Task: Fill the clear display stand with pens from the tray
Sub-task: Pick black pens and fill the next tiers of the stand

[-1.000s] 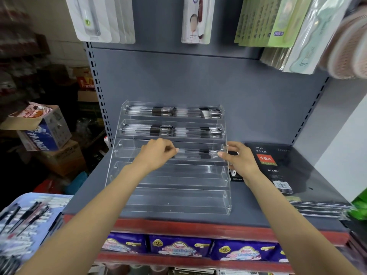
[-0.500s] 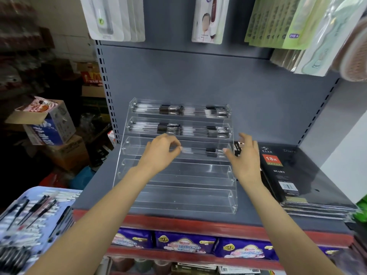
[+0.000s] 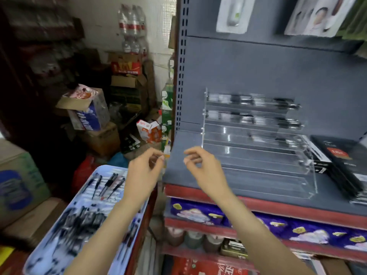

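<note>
The clear tiered display stand (image 3: pixel 274 171) sits on the grey shelf at right. Pens (image 3: pixel 256 101) lie in its top two tiers and a few in the third; the lower tiers hold none. A light blue tray (image 3: pixel 117 253) full of black and clear pens (image 3: pixel 108 183) sits at lower left. My left hand (image 3: pixel 143 171) hovers over the tray's far end, fingers loosely curled, holding nothing. My right hand (image 3: pixel 202 167) hangs in front of the shelf's left end, fingers relaxed and holding nothing.
Black diary notebooks (image 3: pixel 341 161) are stacked right of the stand. Purple packets (image 3: pixel 258 221) fill the shelf below. Cardboard boxes (image 3: pixel 89 112) and bottles crowd the floor at left. Packaged goods hang above the shelf.
Both hands have left the stand's third tier and swung left toward the tray. The view has turned left, so the stand now sits at right.
</note>
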The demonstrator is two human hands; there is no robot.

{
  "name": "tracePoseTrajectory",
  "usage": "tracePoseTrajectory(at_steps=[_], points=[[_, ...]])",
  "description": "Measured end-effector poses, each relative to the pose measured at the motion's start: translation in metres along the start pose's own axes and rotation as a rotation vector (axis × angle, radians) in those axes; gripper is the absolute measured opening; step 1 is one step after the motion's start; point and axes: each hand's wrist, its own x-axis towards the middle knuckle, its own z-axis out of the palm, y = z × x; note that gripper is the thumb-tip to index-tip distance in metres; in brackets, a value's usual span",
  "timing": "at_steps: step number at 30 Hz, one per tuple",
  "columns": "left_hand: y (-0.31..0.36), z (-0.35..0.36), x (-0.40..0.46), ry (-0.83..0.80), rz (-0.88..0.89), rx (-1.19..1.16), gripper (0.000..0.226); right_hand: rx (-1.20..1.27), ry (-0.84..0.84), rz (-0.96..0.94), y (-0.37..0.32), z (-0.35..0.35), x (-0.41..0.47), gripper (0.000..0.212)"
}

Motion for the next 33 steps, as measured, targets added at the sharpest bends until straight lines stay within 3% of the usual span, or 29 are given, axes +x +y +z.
tracePoseTrajectory(at_steps=[7, 12, 15, 20, 28, 31, 33], points=[[-0.14, -0.088, -0.03, -0.146, -0.278, 0.136, 0.008, -0.046, -0.299, 0.11, -0.024, 0.167, -0.019, 0.025], [-0.191, -0.092, -0.028, -0.331, -0.259, 0.181, 0.014, -0.233, -0.432, 0.355, 0.019, 0.246, -0.015, 0.045], [-0.214, -0.08, -0.015, -0.407, -0.209, 0.356, 0.024, -0.345, -0.41, 0.422, 0.046, 0.266, -0.006, 0.045], [-0.248, -0.058, 0.009, -0.516, -0.222, 0.632, 0.029, -0.514, -0.345, 0.39, 0.064, 0.286, 0.023, 0.008], [-0.261, -0.029, 0.033, -0.54, -0.319, 0.817, 0.014, -0.742, -0.391, 0.473, 0.061, 0.307, 0.056, 0.033], [-0.262, -0.026, 0.039, -0.54, -0.37, 0.756, 0.01, -0.682, -0.394, 0.498, 0.058, 0.31, 0.06, 0.041], [-0.263, -0.03, 0.041, -0.53, -0.394, 0.622, 0.023, -0.59, -0.382, 0.518, 0.054, 0.308, 0.063, 0.043]])
